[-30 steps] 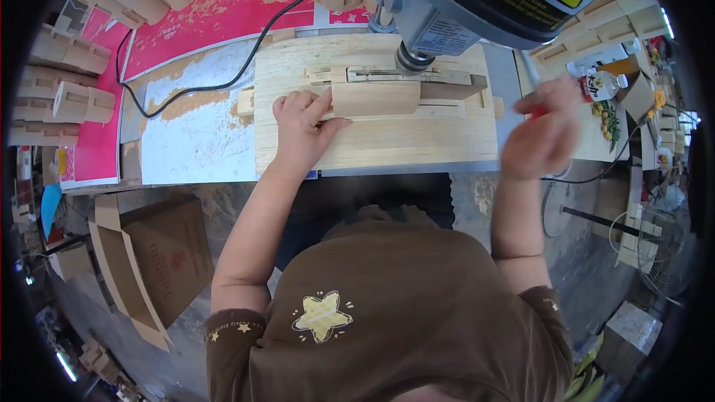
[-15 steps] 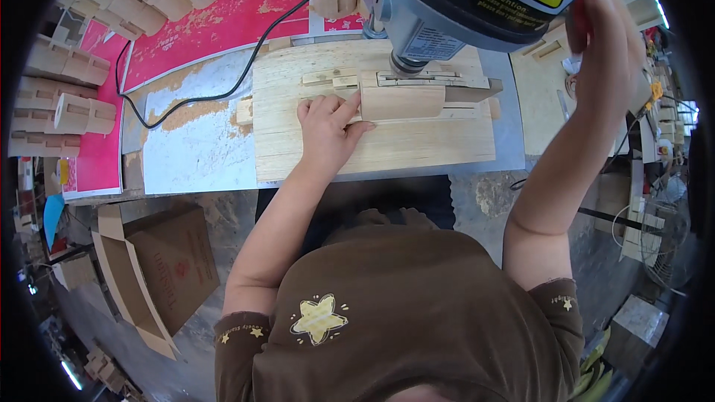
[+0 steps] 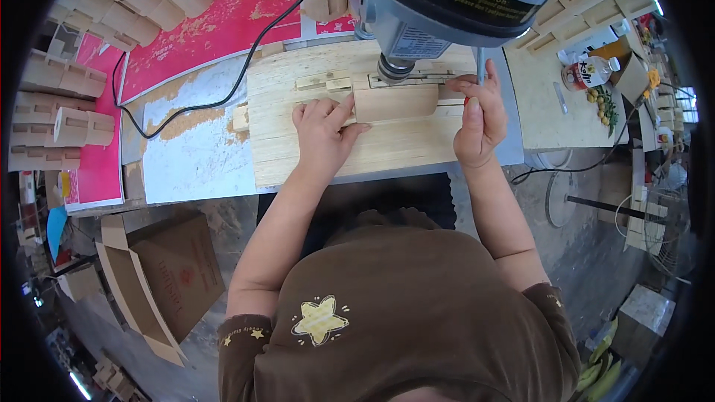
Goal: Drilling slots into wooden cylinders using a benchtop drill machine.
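Observation:
A curved, pale wooden block [image 3: 395, 103] lies on a flat wooden board [image 3: 298, 160], against thin wooden strips fixed along its far side. My left hand [image 3: 322, 128] holds the block's left end, index finger against the end face and thumb at the near corner. Over the block's far edge stands the grey and black drill press [image 3: 439, 4], its chuck [image 3: 395, 68] pointing down; any bit below is hard to make out. My right hand [image 3: 482, 120] is closed around the press's metal lever [image 3: 481, 63], just right of the block. A bit of red shows between its fingers.
Stacked wooden cylinders [image 3: 83, 126] line the left and far sides. A black cable [image 3: 238, 89] curves across the sawdust-strewn table. A plastic bottle [image 3: 592, 72] lies on the right-hand table beside small fruits with leaves [image 3: 602, 104]. An open cardboard box [image 3: 179, 275] sits on the floor.
My right hand has come down and inward from high at the right to beside the block, with the lever in it. My left hand and the block stay in place.

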Demonstrator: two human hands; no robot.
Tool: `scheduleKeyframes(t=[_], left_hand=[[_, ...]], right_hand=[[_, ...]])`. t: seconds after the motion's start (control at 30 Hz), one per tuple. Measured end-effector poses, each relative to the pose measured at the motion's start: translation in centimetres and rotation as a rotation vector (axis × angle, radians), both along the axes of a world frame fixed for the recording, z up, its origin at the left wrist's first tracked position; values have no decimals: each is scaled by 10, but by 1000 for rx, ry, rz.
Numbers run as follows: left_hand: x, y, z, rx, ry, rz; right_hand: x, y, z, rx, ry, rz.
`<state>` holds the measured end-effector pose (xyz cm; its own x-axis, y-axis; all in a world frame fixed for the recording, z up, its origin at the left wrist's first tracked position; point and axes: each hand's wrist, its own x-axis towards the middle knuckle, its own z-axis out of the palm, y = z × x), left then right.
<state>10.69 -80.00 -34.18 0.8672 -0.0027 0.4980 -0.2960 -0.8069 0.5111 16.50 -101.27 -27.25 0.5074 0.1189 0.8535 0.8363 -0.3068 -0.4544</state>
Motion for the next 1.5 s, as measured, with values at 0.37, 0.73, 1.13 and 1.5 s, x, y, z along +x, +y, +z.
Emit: scheduleKeyframes(t=[0.37,0.73,1.13,1.5], left_hand=[[0,0,7,-200,87,11],[6,-8,5,-488,170,20],[-57,116,71,-702,182,-82],[-105,253,51,-64,76,666]], right_hand=[[68,-7,150,-205,-207,-305],[47,-43,64,-542,667,84],[-23,-67,7,-503,634,76],[-48,-44,5,-526,548,156]])
